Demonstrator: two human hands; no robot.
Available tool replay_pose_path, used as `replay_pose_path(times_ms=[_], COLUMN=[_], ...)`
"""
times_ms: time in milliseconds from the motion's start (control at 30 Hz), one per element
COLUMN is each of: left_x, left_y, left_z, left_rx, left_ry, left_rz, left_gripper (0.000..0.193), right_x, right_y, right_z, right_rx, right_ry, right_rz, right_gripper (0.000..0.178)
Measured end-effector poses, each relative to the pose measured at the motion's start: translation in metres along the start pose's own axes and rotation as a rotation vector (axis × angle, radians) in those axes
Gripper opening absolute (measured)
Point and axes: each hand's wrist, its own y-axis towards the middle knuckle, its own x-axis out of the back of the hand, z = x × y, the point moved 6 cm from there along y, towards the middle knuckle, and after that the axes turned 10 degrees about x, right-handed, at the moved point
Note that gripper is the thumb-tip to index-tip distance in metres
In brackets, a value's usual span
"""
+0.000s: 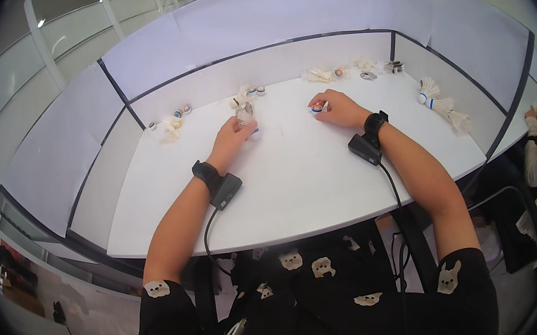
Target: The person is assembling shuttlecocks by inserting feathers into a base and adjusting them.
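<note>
10+ shuttlecock pcs [245,113], 2 own hands [227,144] [343,111] w/ 2 wristbands [203,172] [378,121].

Feathered shuttlecock [245,112], partly covered — held; blue-banded head [317,109], held

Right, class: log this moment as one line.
Left hand: holds shuttlecock | Right hand: holds small blue-banded piece | Table: feathered shuttlecocks toward right edge

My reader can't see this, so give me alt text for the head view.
A person's left hand holds a shuttlecock and their right hand a blue-banded base over a white table. More shuttlecocks and loose bases lie near the surrounding partition.
</note>
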Motion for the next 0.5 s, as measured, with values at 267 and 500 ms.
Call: replay_pose_path(times_ms=[267,500], left_x=[-0.001,-0.0009], left_y=[-0.0014,0.0014], left_z=[0.0008,0.0032], left_rx=[0.018,-0.001], left_ry=[0.022,0.001], left_rz=[0.032,0.046], left_gripper=[0.049,0.073], right_x=[0.0034,0.0032], right_y=[-0.0003,-0.0006], right_z=[0.0082,0.0054], right_rx=[-0.178,-0.217], right_ry=[0.029,0.132], right_rz=[-0.041,-0.055], right_gripper=[0.037,0.033])
